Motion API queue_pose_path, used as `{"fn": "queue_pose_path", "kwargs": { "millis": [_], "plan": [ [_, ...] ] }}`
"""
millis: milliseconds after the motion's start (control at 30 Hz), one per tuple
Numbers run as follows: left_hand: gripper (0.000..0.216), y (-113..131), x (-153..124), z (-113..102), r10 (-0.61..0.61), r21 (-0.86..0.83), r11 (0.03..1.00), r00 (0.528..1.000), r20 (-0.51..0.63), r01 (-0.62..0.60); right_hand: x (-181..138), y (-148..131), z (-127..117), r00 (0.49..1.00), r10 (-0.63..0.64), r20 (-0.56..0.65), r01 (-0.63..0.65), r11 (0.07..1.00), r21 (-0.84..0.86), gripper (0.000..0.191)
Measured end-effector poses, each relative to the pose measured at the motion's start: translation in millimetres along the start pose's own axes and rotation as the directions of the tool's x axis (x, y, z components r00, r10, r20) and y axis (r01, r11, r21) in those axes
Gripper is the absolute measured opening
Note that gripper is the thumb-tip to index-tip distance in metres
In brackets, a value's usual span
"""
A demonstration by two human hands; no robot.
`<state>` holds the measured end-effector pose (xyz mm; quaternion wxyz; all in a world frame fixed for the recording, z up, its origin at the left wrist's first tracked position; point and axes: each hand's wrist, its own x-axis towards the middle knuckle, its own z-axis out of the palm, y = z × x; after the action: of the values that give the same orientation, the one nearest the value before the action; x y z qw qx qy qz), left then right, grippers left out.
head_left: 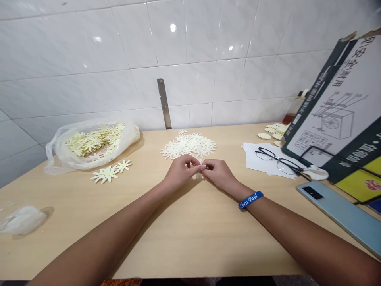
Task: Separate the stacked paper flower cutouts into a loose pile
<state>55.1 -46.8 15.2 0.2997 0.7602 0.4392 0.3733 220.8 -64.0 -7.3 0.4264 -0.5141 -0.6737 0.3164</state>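
Pinching a small white cutout [200,161], mostly hidden, between left hand [182,171] and right hand [219,174] at frame centre; holding it just below the pile of white flower cutouts [190,145], right of the translucent plastic bag [132,136] at centre left.

The bare, slender left arm [119,224] reaches in from seven o'clock, the bare right arm [285,222] from four. The left hand [181,171] and right hand [220,172] meet near centre, backs up, fingers curled, thumbs and fingertips pinched close together.
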Motion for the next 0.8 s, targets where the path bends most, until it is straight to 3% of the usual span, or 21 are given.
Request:
{"fn": "queue_pose_path", "kwargs": {
  "millis": [133, 367, 633, 700, 800],
  "plan": [
    [0.017, -2, 0, 1, -0.031, -0.018, 0.999, 0.999, -0.026, 0.03, 0, -1, 0, 1.0, -0.003, 0.004, 0.003, 1.0, -0.018, 0.034],
    [0.018, -14, 8, -2, -0.076, -0.068, 0.996, 0.984, -0.158, 0.066, 6, 7, 0, 0.999, 0.05, -0.004, -0.048, 0.978, 0.204, 0.029],
    [0.01, -46, 25, -19, -0.283, -0.287, 0.936, 0.92, -0.271, 0.203, 10, 11, -3, 0.993, 0.113, 0.014, -0.11, 0.916, 0.387, 0.033],
    [0.017, -54, 27, -22, -0.255, -0.268, 0.948, 0.911, -0.324, 0.17, 11, 11, -4, 0.994, 0.105, 0.039, -0.112, 0.9, 0.421, 0.033],
    [0.02, -54, 26, -22, -0.097, -0.105, 0.993, 0.914, -0.394, 0.061, 11, 10, -4, 0.99, 0.128, 0.066, -0.144, 0.863, 0.485, 0.033]
  ]
}}
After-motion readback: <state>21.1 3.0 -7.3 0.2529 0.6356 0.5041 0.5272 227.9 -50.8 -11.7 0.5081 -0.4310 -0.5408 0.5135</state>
